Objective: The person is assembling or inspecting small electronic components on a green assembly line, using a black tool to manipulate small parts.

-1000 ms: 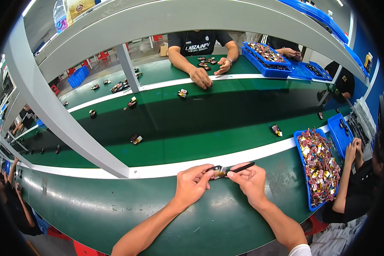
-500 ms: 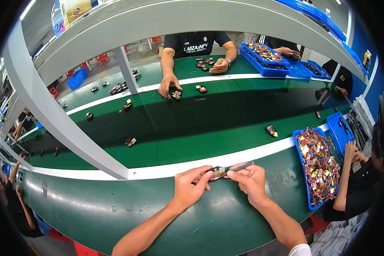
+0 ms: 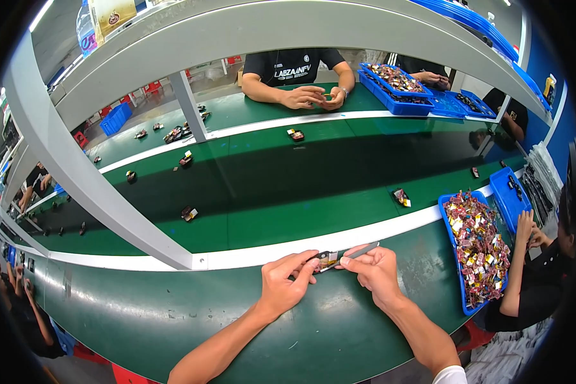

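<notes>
Over the near worktop (image 3: 173,307), my left hand (image 3: 287,275) pinches a small black casing (image 3: 324,257) with a reddish inside and a white-and-yellow label. My right hand (image 3: 376,272) grips slim dark grey tweezers (image 3: 365,250). The tips of the tweezers reach down to the casing's right side, and fingers partly hide both things. My two hands are close together, near the white rail (image 3: 256,257). Whether the tips touch the parts inside is too small to tell.
Beyond the rail, a green conveyor belt (image 3: 269,224) carries scattered casings (image 3: 189,213). At right stands a blue tray (image 3: 464,307) heaped with small reddish parts. A grey frame post (image 3: 109,173) crosses the left. Co-workers sit opposite (image 3: 288,70), at right and at far left.
Casings on the belt have shifted slightly left. The person opposite has drawn a hand back from the belt, and both their hands are together. My hands have barely moved.
</notes>
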The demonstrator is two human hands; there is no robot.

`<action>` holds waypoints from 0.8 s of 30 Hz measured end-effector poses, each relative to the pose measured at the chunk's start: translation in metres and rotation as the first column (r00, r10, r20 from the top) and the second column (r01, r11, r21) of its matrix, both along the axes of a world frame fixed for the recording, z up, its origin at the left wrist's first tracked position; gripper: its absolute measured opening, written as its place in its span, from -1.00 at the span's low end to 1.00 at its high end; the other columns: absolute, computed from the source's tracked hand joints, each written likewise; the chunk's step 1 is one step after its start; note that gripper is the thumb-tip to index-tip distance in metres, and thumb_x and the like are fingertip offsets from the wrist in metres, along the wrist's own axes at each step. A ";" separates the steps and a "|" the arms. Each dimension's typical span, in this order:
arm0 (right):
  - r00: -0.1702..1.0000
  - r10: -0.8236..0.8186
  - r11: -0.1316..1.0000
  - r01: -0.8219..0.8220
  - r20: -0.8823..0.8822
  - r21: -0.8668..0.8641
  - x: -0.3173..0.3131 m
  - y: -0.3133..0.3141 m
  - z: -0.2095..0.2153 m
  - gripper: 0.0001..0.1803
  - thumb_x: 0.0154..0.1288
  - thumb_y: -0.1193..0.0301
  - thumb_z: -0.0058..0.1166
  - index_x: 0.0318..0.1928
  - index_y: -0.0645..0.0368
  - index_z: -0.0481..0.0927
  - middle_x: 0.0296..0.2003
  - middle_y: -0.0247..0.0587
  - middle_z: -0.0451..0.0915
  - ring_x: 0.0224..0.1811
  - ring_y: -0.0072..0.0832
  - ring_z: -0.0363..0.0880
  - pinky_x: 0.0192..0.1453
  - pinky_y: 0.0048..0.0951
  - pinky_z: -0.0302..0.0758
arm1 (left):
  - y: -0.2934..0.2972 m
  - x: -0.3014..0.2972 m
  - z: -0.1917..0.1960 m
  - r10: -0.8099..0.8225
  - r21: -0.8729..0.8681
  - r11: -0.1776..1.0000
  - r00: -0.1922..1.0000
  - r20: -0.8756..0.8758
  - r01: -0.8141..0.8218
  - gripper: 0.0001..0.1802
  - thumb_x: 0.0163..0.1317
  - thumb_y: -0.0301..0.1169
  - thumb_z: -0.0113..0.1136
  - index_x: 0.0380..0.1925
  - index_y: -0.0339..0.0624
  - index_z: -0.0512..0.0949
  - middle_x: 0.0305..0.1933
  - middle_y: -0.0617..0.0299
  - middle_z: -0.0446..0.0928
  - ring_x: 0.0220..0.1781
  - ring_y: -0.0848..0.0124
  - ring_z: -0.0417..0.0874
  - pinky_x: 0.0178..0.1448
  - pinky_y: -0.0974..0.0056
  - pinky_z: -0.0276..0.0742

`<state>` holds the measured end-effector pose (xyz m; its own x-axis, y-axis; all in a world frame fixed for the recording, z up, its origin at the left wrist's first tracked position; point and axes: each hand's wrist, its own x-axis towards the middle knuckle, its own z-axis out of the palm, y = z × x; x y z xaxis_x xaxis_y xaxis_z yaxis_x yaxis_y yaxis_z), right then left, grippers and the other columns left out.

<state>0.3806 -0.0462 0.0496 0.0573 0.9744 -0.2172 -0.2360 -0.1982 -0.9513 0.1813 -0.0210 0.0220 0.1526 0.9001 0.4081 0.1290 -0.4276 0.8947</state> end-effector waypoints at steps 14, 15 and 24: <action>1.000 -0.002 1.000 0.002 0.007 0.004 -0.003 0.000 0.000 -0.83 0.24 0.56 0.33 -0.18 0.33 0.65 -0.32 -0.05 0.78 -0.69 -0.86 0.26 -0.66 -0.69 0.04 | 0.000 -0.002 0.000 0.043 0.167 0.986 0.996 -0.078 -0.030 -0.80 0.27 -0.62 0.29 -0.11 -0.40 0.70 -0.36 0.03 0.73 -0.49 0.41 0.76 -0.48 0.43 0.62; 1.000 -0.003 1.000 0.003 0.008 0.003 -0.003 0.000 0.000 -0.83 0.24 0.56 0.33 -0.18 0.33 0.65 -0.32 -0.05 0.78 -0.69 -0.86 0.27 -0.66 -0.69 0.04 | 0.001 -0.002 -0.002 0.040 0.167 0.986 0.996 -0.076 -0.027 -0.80 0.27 -0.62 0.29 -0.11 -0.40 0.70 -0.36 0.03 0.73 -0.49 0.41 0.76 -0.48 0.43 0.62; 1.000 -0.013 0.999 0.014 -0.012 0.042 -0.007 0.001 -0.006 -0.85 0.26 0.56 0.32 -0.19 0.31 0.65 -0.35 -0.09 0.77 -0.69 -0.85 0.26 -0.65 -0.68 0.03 | 0.003 -0.004 -0.004 0.163 0.469 0.882 0.963 -0.214 -0.046 -0.78 0.16 -0.69 0.34 -0.15 -0.40 0.70 -0.38 0.03 0.73 -0.51 0.40 0.75 -0.47 0.40 0.62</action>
<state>0.3733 -0.0449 0.0438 0.0681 0.9819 -0.1766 -0.2494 -0.1546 -0.9560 0.1773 -0.0176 0.0175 0.2141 0.6381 0.7396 0.3809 -0.7518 0.5383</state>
